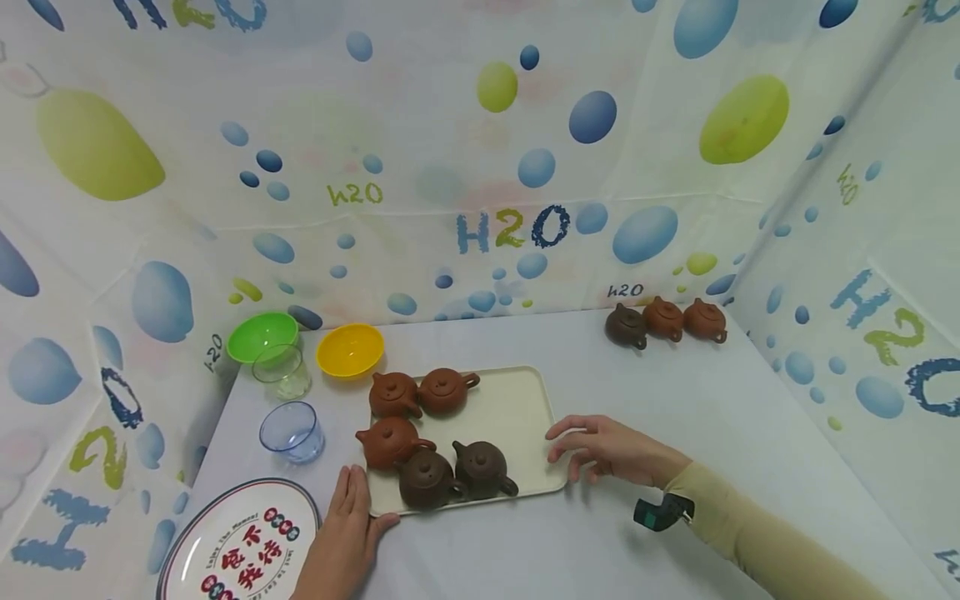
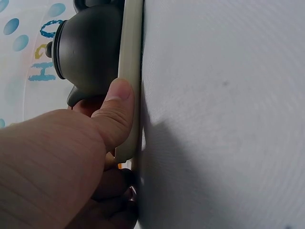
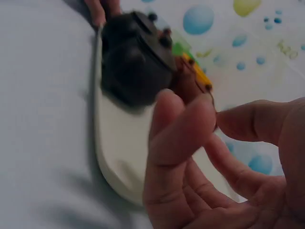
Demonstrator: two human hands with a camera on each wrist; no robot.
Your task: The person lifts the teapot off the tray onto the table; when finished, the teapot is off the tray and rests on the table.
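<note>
A cream tray lies on the table with three reddish-brown teapots and two dark brown teapots grouped on its left and front part. My left hand is at the tray's front left corner, its fingers straight along the left side. In the left wrist view its thumb presses on the tray's rim, just below a dark teapot. My right hand hovers by the tray's right edge, fingers loosely bent, with nothing in it. The right wrist view shows its thumb and fingers in front of the tray's bare end.
At the back right stand one dark teapot and two reddish ones. Left of the tray are a green bowl, a yellow bowl, a clear glass, a blue glass and a printed plate.
</note>
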